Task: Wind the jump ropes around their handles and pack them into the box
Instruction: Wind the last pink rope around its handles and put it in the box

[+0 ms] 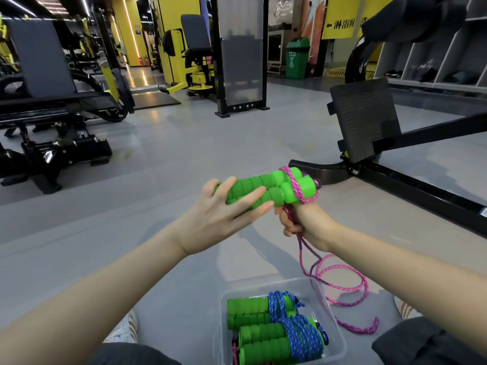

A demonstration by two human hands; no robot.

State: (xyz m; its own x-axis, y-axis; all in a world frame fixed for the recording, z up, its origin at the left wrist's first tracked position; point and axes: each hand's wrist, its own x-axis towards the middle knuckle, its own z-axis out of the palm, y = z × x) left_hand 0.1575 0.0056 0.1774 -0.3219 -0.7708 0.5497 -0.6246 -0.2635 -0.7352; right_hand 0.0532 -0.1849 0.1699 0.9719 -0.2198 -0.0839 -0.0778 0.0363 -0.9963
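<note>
Box (336, 338) below | left fingers (247, 197) hold handles (263, 180) | right fingers (288, 227) clench rope (342, 287) | machine frame (421, 188) behind

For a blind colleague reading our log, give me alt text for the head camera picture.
A person's left hand holds two green jump rope handles while the right hand grips the pink rope, a few turns wound round the handle ends. Below, a clear box on a gym floor holds more green handles wrapped in blue rope.

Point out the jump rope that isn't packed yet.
The pink-corded rope, half wound on green handles above the floor; the other ropes lie in the clear box.
</note>
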